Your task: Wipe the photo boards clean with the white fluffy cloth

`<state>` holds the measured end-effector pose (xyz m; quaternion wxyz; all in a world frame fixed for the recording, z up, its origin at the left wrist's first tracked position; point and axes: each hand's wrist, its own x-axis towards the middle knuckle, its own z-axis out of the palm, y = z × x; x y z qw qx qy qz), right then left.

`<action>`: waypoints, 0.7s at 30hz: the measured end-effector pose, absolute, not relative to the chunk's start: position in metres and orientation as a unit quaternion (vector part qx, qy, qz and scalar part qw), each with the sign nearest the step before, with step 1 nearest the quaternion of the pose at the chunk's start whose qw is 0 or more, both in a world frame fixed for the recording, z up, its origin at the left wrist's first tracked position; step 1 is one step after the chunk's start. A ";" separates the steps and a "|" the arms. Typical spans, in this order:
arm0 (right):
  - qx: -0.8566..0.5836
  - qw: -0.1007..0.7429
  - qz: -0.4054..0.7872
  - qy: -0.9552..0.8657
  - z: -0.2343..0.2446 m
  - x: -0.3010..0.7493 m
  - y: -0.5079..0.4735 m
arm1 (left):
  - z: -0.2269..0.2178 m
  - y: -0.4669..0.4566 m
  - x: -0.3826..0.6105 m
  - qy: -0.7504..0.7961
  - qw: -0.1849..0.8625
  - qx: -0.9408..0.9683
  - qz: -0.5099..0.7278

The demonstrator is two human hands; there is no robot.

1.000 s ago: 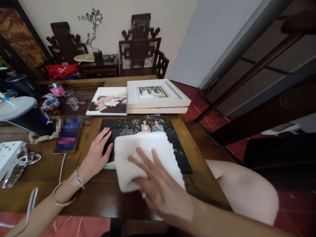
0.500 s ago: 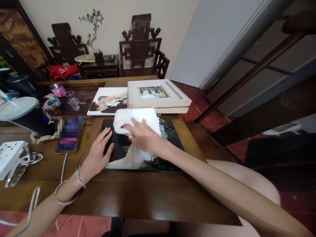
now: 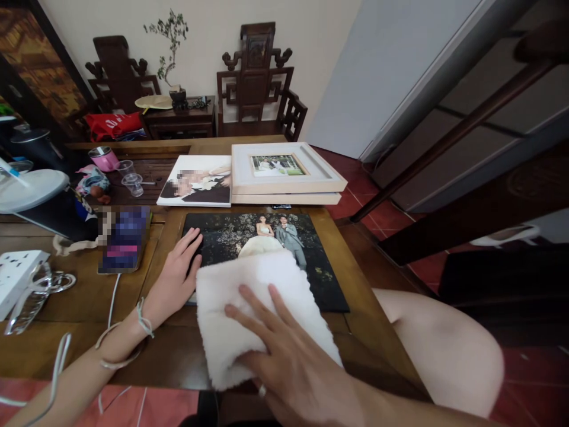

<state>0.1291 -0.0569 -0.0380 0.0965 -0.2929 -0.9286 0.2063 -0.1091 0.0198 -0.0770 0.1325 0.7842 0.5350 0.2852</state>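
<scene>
A dark photo panel [image 3: 329, 293] showing two people in formal dress lies flat on the wooden table. My left hand [image 3: 178, 267] rests on its left edge, fingers stretched out, holding nothing. A fluffy white cloth [image 3: 240, 296] covers the near part of the panel and hangs over toward the table's front edge. Across the cloth lies my right hand [image 3: 284, 344], which grips it with the fingers spread on top and the thumb tucked by a fold. The cloth hides the panel's lower middle.
Beyond the panel are stacked pale picture frames [image 3: 288, 188] and a white-edged photo print [image 3: 195, 181]. A phone [image 3: 127, 240], clear hair claw [image 3: 35, 296], white power strip [image 3: 18, 279] and lidded black cup [image 3: 48, 207] stand left. White cables trail near my left arm.
My right hand has drawn the cloth from the panel's far part toward me, uncovering the two pictured people. My left hand has stayed at the left edge.
</scene>
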 end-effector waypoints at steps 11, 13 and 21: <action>-0.405 0.102 0.158 -0.895 -0.026 0.108 0.035 | -0.072 0.018 -0.105 0.533 0.133 0.772 0.319; -0.415 0.107 0.125 -0.895 -0.026 0.093 0.048 | -0.066 0.016 -0.104 0.516 0.142 0.766 0.355; -0.208 0.044 0.180 -0.961 -0.019 0.091 0.013 | -0.066 0.015 -0.110 0.479 0.174 0.731 0.454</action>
